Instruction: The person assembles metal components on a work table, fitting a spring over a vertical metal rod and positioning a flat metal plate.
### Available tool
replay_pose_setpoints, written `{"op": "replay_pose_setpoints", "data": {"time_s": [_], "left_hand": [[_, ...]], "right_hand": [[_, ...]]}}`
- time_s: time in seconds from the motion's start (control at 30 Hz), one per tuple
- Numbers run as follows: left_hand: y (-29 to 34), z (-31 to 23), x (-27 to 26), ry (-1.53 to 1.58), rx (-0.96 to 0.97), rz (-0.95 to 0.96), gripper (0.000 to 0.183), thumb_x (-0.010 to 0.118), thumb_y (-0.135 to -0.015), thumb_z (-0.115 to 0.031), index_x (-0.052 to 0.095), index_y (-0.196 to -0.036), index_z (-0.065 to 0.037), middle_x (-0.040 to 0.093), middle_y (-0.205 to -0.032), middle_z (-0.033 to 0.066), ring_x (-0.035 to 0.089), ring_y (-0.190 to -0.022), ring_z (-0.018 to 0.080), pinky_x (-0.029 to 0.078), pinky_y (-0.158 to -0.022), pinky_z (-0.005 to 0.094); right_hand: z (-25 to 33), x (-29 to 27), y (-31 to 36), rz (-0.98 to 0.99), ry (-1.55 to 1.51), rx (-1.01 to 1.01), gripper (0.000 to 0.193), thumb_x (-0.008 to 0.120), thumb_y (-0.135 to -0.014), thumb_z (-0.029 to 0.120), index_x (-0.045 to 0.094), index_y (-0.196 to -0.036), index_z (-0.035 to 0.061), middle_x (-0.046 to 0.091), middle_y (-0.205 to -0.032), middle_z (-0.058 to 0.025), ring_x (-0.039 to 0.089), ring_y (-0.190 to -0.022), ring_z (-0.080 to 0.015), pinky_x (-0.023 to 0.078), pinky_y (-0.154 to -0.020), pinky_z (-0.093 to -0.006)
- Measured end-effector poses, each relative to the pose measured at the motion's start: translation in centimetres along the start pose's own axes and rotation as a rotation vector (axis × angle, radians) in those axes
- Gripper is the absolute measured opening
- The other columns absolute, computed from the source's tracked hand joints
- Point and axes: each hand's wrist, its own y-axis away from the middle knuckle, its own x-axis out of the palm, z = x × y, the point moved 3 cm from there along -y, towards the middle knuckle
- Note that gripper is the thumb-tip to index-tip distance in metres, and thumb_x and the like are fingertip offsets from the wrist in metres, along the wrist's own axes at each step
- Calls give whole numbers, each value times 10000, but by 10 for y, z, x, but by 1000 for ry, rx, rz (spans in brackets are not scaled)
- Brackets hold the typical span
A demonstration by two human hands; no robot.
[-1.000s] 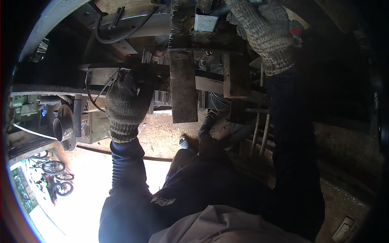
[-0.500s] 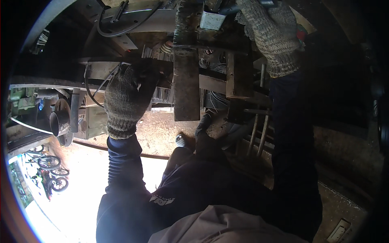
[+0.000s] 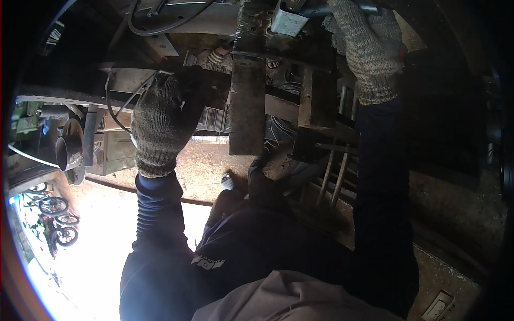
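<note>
- Now the grey bar [image 3: 369, 9] ran beneath the right hand [image 3: 369, 51], beside a square tube [image 3: 288, 21]; fingers bent, grip impossible to tell.
- Left hand [image 3: 162, 115] was at the dark crossbeam [image 3: 281, 107], fingers shadowed, hold unclear.
- Gaps opened between that hand and the long plate [image 3: 247, 107], then before the block [image 3: 316, 101].

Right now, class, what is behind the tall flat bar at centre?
Past the bar, a beam shows on the right, thin strips on the left; whatever lies directly behind is covered.

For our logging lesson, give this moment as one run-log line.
left hand: gloved, beside curved rod, grip unclear | right hand: gloved, at grey tube, grip unclear | between hands: dark flat bar
</note>
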Motion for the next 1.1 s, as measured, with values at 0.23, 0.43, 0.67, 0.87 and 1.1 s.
{"op": "replay_pose_setpoints", "data": {"time_s": [0.23,0.43,0.67,0.87,1.1], "left_hand": [[2,4,2,-21,6,-35,240,790,-876,-174,738,-1092,-85,745,-962,124,746,-796,265,586,-694,365],[1,2,1,-30,28,-24,261,806,-873,-188,736,-1097,-74,738,-949,127,738,-806,266,586,-694,365],[3,5,2,-9,34,-44,265,809,-873,-183,734,-1099,-67,742,-958,132,742,-801,262,586,-691,363],[2,5,3,-32,10,-27,267,802,-875,-174,737,-1113,-72,749,-942,127,749,-795,260,587,-695,359],[0,-1,2,-93,-31,-1,264,784,-883,-180,740,-1125,-85,749,-947,122,744,-794,266,587,-703,365]], "right_hand": [[-1,-1,-3,-12,58,37,192,771,-950,265,700,-1003,94,683,-702,1,587,-524,-77,436,-449,-251],[-8,-4,-4,5,55,43,207,765,-953,295,721,-959,93,672,-672,2,572,-502,-84,425,-444,-252],[-4,-3,-4,13,65,60,212,759,-957,295,733,-933,86,670,-661,0,568,-493,-85,426,-444,-253],[-8,-3,-3,-1,24,1,196,759,-958,273,734,-955,79,684,-677,-9,579,-510,-84,431,-448,-255],[-6,-6,-4,6,193,45,206,759,-957,279,741,-930,75,687,-685,-9,591,-529,-89,436,-456,-265]]}}
